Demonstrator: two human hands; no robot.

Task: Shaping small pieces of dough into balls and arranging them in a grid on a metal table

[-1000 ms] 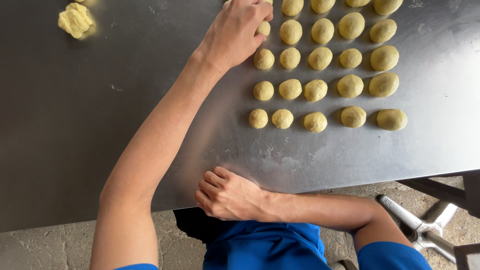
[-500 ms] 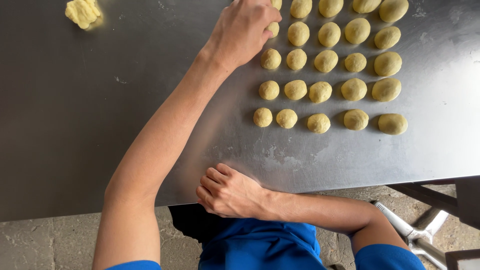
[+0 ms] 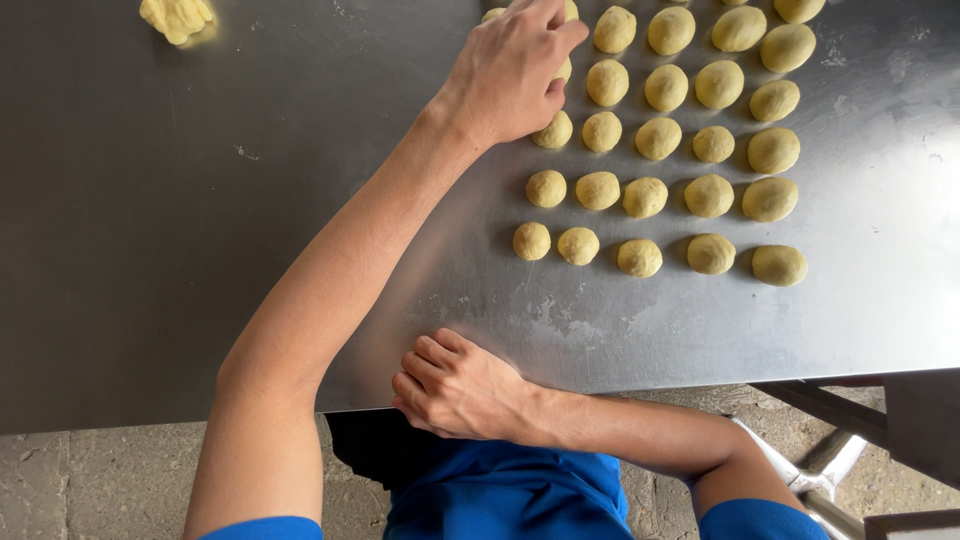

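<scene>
- The lump of yellow dough (image 3: pixel 177 17) lies at the far left of the steel table (image 3: pixel 150 230), well apart from the grid of dough balls (image 3: pixel 655 140) and to the left of it; neither hand is near it.
- The left hand (image 3: pixel 510 70) reaches across to the grid's upper left corner, knuckles up, fingers curled down over the balls there. One ball (image 3: pixel 554 130) peeks out just under the heel of the hand, touching or nearly so. Whether the fingers actually pinch a ball cannot be told; the hand hides what is beneath it.
- The right hand (image 3: pixel 455 385) rests at the table's near edge, below and left of the grid, loosely curled, holding nothing.
- The grid spreads right and away from the left hand; its nearest row (image 3: pixel 640 257) runs left to right, between the two hands. The left hand is the nearer one to the balls.
</scene>
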